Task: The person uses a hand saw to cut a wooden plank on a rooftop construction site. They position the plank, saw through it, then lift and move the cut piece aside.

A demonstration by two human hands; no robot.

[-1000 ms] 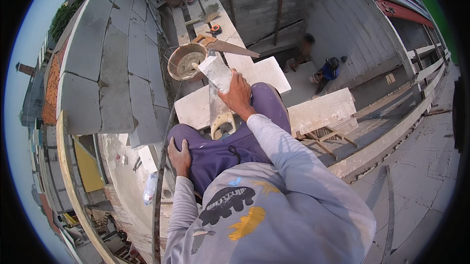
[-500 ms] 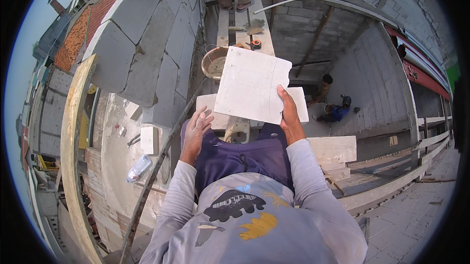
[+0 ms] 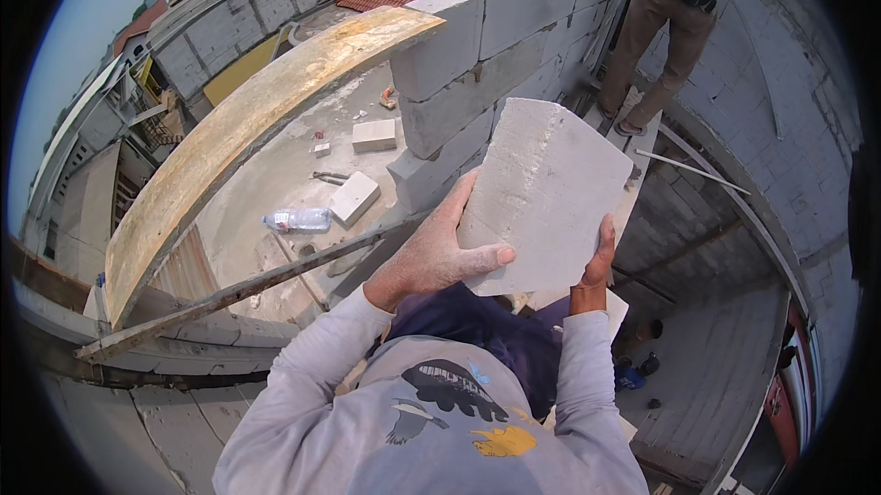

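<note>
A pale grey lightweight concrete block (image 3: 555,192) is held up in front of me, tilted, with one rough, chipped face showing. My left hand (image 3: 440,247) grips its left side, thumb across the near face and fingers partly hidden behind it. On the right edge, my right hand (image 3: 596,261) presses with the fingers, closed on the block. The unfinished block wall (image 3: 496,82) runs just beyond my left hand and the held block.
A clear plastic bottle (image 3: 298,220), pincers (image 3: 326,178) and block offcuts (image 3: 355,197) lie on the slab at left. A metal bar (image 3: 248,289) slants beside my left arm. Another person (image 3: 661,36) stands on planks at far right. People sit in the drop below right.
My view has swung left toward the wall. My left hand, open and apart from the block before, now grips it. The block has been turned and tilted to show its rough face.
</note>
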